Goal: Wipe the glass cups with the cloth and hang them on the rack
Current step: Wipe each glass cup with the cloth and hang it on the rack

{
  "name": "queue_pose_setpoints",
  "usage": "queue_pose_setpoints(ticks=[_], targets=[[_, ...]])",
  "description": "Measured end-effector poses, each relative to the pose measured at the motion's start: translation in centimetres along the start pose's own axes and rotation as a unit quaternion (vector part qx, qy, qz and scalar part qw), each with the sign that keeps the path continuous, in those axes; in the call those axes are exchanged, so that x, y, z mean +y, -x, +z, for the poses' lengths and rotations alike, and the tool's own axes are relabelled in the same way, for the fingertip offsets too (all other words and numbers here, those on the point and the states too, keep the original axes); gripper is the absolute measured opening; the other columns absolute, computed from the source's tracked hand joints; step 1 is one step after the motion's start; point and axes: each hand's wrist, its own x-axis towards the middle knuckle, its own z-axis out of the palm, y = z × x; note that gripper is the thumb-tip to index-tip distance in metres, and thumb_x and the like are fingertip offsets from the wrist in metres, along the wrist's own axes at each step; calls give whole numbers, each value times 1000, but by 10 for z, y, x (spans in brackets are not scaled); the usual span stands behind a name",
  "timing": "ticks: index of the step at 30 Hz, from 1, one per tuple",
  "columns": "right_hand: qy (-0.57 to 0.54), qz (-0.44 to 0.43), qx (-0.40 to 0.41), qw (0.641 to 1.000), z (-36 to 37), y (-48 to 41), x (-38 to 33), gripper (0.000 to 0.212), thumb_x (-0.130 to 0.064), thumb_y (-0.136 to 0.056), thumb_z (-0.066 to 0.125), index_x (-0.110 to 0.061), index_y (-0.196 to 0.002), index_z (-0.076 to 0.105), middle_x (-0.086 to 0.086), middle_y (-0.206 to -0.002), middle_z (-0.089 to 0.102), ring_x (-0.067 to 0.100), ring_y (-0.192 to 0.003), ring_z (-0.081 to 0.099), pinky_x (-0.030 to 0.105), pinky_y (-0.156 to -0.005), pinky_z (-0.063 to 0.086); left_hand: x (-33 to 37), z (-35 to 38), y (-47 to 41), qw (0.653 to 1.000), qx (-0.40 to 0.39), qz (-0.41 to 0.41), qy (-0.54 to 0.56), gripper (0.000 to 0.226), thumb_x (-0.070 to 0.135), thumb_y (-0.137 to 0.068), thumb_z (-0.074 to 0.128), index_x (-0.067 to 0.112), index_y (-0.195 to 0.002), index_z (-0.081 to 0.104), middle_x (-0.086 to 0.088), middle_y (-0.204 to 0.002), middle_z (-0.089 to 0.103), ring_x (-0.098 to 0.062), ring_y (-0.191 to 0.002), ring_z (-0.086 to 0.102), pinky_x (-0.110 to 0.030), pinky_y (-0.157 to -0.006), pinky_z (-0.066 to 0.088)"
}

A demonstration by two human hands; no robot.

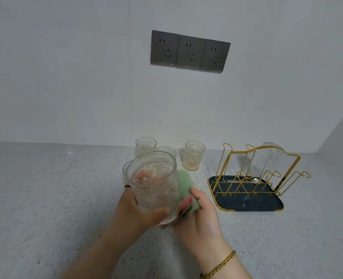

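Observation:
My left hand (pixel 134 210) grips a beaded glass cup (pixel 153 186), held upright above the counter. My right hand (pixel 201 218) holds a green cloth (pixel 184 187) against the cup's right side. Behind the held cup stand several more glass cups, one at the back left (pixel 146 146) and one apart to the right (pixel 193 156). The gold wire rack (pixel 255 172) stands on a dark tray (pixel 253 204) to the right. One clear glass cup (pixel 267 160) hangs upside down on a rear peg of the rack.
The speckled grey counter (pixel 55 198) runs to a white tiled wall. Three dark wall sockets (pixel 189 52) sit above the cups. A side wall closes the corner at the far right, just past the rack.

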Motion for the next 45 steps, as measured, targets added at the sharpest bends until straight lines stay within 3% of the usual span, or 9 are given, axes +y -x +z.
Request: queue_pose_setpoints(ticks=[5, 7, 9, 12, 17, 22, 29, 38, 45], targets=[[20, -75, 79, 994, -1, -15, -26, 27, -19, -61, 72, -3, -83, 66, 12, -83, 63, 16, -70, 53, 23, -68, 41, 3, -2, 6, 998, -48, -25, -30, 65, 44, -24, 67, 30, -86, 51, 43, -73, 61, 25, -73, 56, 2, -57, 42], [80, -117, 69, 988, 6, -14, -40, 64, -27, -40, 86, 2, -92, 62, 15, -79, 57, 20, -70, 49, 26, -67, 37, 1, -4, 5, 996, -63, -34, -58, 72, 44, -27, 71, 36, -95, 48, 31, -80, 66, 18, -80, 58, 1, -59, 43], [207, -146, 57, 966, 19, -7, -51, 47, -30, -69, 71, 6, -95, 55, 11, -63, 53, 18, -57, 48, 24, -55, 36, -3, -5, 3, 990, -86, -48, -97, 75, 31, -42, 85, 44, -103, 43, 24, -90, 61, 10, -85, 57, -2, -60, 44], [443, -116, -7, 889, 30, -3, -56, 28, -33, -96, 30, -20, -86, 54, -6, -58, 60, 0, -45, 52, 14, -45, 41, -8, -3, 2, 988, -98, -57, -105, 70, 16, -58, 85, 42, -108, 43, 25, -97, 56, 10, -89, 53, -3, -64, 41], [551, -53, -57, 831, 32, 1, -62, 29, -47, -84, 37, -31, -93, 60, -6, -111, 59, 7, -106, 56, 23, -96, 43, -11, -11, 1, 989, -112, -52, -84, 71, 37, -37, 80, 48, -97, 43, 27, -98, 58, 19, -87, 54, 1, -65, 41], [667, -121, -85, 730, 32, 1, -69, 33, 2, -84, 56, -20, -108, 59, -4, -93, 61, 5, -85, 54, 10, -81, 44, -8, -19, 0, 984, -159, -31, -74, 77, 48, -35, 75, 45, -106, 47, 32, -101, 64, 14, -98, 58, -3, -72, 45], [800, -147, -59, 579, 34, -8, -54, 24, -15, -90, 52, -10, -112, 57, -10, -83, 53, 11, -83, 50, 4, -52, 39, -14, -13, 4, 983, -119, 6, -141, 79, 48, -37, 77, 50, -107, 41, 26, -99, 65, 4, -96, 60, -12, -77, 50], [782, -242, -80, 568, 35, -6, -50, 17, -11, -87, 54, -11, -104, 58, -6, -75, 56, 11, -60, 55, 19, -60, 44, -15, -17, -5, 969, -93, -185, 134, 71, 80, -53, 58, 29, -103, 59, 6, -99, 72, -12, -92, 68, -24, -72, 53], [751, -237, -25, 616, 23, -14, -41, 17, -16, -88, 54, -16, -104, 58, -10, -79, 56, 7, -72, 54, 19, -67, 45, -25, -12, -3, 931, -84, -237, 264, 47, 51, -74, 60, 11, -99, 63, -8, -82, 75, -18, -66, 72, -29, -50, 57]])
